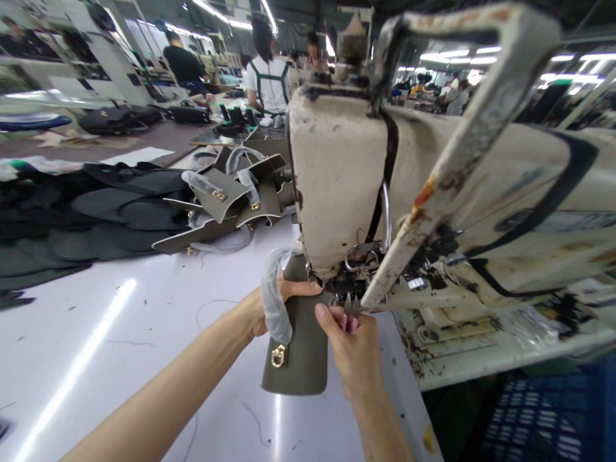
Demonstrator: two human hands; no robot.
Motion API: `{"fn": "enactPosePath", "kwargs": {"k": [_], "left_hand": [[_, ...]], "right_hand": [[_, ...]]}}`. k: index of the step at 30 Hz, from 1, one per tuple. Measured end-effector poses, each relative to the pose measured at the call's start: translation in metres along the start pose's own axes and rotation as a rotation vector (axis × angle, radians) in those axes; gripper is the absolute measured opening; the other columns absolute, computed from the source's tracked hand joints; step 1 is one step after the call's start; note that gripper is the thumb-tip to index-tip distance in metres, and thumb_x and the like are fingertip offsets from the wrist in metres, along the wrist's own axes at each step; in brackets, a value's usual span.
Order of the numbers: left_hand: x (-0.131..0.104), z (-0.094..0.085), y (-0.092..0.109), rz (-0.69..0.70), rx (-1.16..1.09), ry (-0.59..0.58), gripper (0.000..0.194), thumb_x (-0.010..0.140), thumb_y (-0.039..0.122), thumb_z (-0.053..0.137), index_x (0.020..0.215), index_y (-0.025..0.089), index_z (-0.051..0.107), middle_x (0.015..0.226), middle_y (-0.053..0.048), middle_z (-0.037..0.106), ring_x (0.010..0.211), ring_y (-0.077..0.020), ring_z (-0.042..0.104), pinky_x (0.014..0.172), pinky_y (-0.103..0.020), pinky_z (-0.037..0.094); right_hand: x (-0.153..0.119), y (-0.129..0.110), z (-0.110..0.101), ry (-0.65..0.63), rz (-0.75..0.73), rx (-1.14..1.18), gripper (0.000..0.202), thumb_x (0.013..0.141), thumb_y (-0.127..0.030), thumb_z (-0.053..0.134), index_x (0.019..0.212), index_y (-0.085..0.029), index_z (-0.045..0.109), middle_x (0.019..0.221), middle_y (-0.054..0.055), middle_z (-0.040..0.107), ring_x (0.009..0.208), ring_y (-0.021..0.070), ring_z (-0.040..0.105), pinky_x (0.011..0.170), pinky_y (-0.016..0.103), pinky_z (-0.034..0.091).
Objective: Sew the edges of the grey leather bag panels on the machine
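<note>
An olive-grey bag panel (305, 346) lies under the head of a sewing machine (337, 167). It bears a gold clasp (278, 355) and a handle wrapped in clear plastic (274, 301). My left hand (283, 295) reaches through the handle and rests on the panel, its index finger stretched toward the needle area, the other fingers partly hidden. Beside the panel's right edge, my right hand (353, 340) is closed around a small pink-handled tool (350, 321), whose metal tip points up near the presser foot. The needle itself cannot be made out.
Similar panels with wrapped handles (226, 196) are piled behind the white tabletop (144, 359). Black pieces (96, 212) lie in a stack at the left. A rusty metal frame (447, 160) slants across the machine. A blue crate (543, 410) stands low right. People work farther back.
</note>
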State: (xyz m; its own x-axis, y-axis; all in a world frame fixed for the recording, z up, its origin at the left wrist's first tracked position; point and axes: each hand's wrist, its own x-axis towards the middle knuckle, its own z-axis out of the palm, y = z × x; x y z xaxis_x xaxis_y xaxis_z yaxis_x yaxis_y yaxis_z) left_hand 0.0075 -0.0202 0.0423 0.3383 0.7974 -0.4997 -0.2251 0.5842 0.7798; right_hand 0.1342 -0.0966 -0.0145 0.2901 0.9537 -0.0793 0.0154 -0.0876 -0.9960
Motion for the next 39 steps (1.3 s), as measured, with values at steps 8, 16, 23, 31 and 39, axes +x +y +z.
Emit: {"fn": "enactPosePath", "kwargs": {"k": [8, 16, 23, 31, 39], "left_hand": [[0.0, -0.009, -0.031, -0.03, -0.023, -0.124, 0.031, 0.077, 0.026, 0.075, 0.102, 0.008, 0.071, 0.091, -0.011, 0.075, 0.079, -0.0265, 0.072, 0.077, -0.039, 0.06], [0.006, -0.005, -0.033, -0.011, -0.064, -0.059, 0.018, 0.069, 0.024, 0.079, 0.081, 0.01, 0.075, 0.08, -0.015, 0.075, 0.063, -0.0257, 0.07, 0.062, -0.037, 0.061], [0.003, 0.002, -0.022, -0.015, -0.111, -0.057, 0.013, 0.073, 0.013, 0.071, 0.085, 0.009, 0.077, 0.084, -0.013, 0.076, 0.069, -0.0229, 0.072, 0.069, -0.033, 0.063], [0.014, -0.007, -0.03, -0.041, -0.125, -0.08, 0.021, 0.071, 0.018, 0.076, 0.09, 0.008, 0.077, 0.091, -0.017, 0.076, 0.073, -0.026, 0.073, 0.072, -0.037, 0.063], [0.019, -0.01, -0.035, -0.017, -0.129, -0.037, 0.02, 0.062, 0.025, 0.083, 0.075, 0.012, 0.076, 0.075, -0.016, 0.074, 0.06, -0.0285, 0.069, 0.059, -0.042, 0.061]], "right_hand": [[0.0, 0.002, -0.002, 0.029, 0.133, 0.249, 0.029, 0.073, -0.042, 0.077, 0.069, -0.013, 0.072, 0.063, 0.001, 0.063, 0.062, 0.0149, 0.055, 0.06, 0.026, 0.045], [0.001, 0.002, -0.005, 0.056, 0.133, 0.207, 0.029, 0.074, -0.041, 0.078, 0.073, -0.012, 0.075, 0.068, 0.004, 0.07, 0.064, 0.0174, 0.062, 0.063, 0.028, 0.049], [0.008, 0.0, -0.002, 0.087, 0.061, 0.191, 0.028, 0.071, -0.041, 0.078, 0.068, -0.013, 0.074, 0.073, 0.007, 0.073, 0.07, 0.0205, 0.067, 0.068, 0.03, 0.053], [0.009, 0.001, 0.0, 0.074, 0.076, 0.238, 0.026, 0.07, -0.039, 0.079, 0.07, -0.014, 0.073, 0.072, 0.005, 0.072, 0.072, 0.0202, 0.065, 0.071, 0.03, 0.052], [0.012, 0.0, -0.001, 0.094, 0.059, 0.189, 0.03, 0.071, -0.041, 0.078, 0.06, -0.015, 0.067, 0.063, 0.003, 0.067, 0.064, 0.0176, 0.06, 0.062, 0.027, 0.048]]}}
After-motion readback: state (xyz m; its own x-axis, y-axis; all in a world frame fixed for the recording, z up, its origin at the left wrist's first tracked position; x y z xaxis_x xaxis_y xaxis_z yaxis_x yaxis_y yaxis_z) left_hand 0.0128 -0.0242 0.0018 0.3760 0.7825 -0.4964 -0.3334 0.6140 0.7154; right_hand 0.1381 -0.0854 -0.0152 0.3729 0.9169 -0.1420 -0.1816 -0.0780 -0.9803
